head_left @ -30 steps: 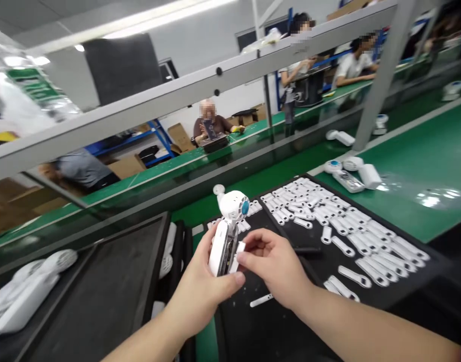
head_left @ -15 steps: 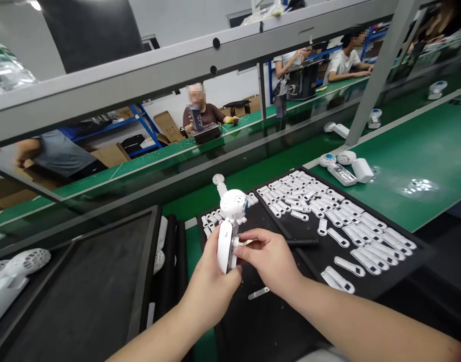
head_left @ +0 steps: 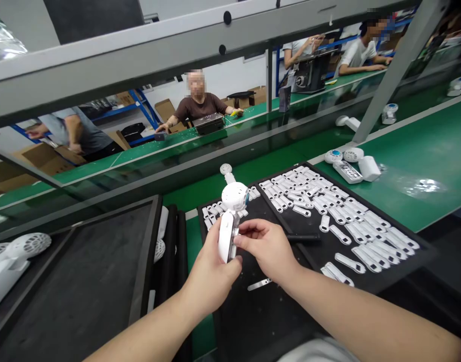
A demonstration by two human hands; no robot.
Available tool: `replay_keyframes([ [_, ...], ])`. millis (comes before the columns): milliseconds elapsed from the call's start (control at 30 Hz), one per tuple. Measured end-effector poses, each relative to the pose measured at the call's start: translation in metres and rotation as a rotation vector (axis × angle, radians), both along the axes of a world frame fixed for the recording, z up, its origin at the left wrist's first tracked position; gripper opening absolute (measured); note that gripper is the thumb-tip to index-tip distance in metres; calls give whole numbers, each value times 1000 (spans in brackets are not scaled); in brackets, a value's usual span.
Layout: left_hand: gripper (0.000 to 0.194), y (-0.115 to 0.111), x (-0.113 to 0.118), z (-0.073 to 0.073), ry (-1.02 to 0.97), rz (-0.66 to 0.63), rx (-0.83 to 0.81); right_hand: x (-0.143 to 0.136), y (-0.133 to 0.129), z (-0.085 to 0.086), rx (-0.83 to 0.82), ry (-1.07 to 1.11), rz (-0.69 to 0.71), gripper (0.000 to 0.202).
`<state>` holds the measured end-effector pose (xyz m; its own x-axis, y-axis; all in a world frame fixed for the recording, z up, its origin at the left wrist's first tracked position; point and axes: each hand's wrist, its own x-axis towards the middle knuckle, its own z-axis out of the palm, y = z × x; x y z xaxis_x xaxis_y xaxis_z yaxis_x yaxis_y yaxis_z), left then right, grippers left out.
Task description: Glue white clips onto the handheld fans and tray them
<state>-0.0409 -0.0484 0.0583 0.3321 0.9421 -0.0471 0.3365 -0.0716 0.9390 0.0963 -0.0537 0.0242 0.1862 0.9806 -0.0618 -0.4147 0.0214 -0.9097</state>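
Observation:
A white handheld device with a round head (head_left: pixel 235 196) is held upright, its handle wrapped by my left hand (head_left: pixel 214 271). The fingertips of my right hand (head_left: pixel 268 249) are pinched against the right side of that handle; whatever small part lies between them is hidden. Below my hands, a thin metal strip (head_left: pixel 259 284) lies on a black tray (head_left: pixel 253 322). Many white, elongated covers with dark windows (head_left: pixel 339 234) cover the tray to the right. Between the two trays rests a black pen-like tool (head_left: pixel 302 238).
At left stands a black tray (head_left: pixel 102 261) with white fan-like devices (head_left: pixel 30 245) at its edge. More device parts (head_left: pixel 347 171) sit on the green bench (head_left: pixel 422 156) at right. A grey metal frame (head_left: pixel 158 40) crosses above. People work at the opposite bench.
The view has shifted slightly. My hands keep the same hold on the device. Across the bench, the person in brown has lowered a dark box to the bench.

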Motion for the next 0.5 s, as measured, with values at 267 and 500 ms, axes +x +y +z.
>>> replay_keyframes([
  [267,54,9,1,16,-463,56,-353,52,4,-36,282,-1319,120,60],
  [500,44,17,-4,21,-678,65,-346,95,5,-52,306,-1687,210,24],
])
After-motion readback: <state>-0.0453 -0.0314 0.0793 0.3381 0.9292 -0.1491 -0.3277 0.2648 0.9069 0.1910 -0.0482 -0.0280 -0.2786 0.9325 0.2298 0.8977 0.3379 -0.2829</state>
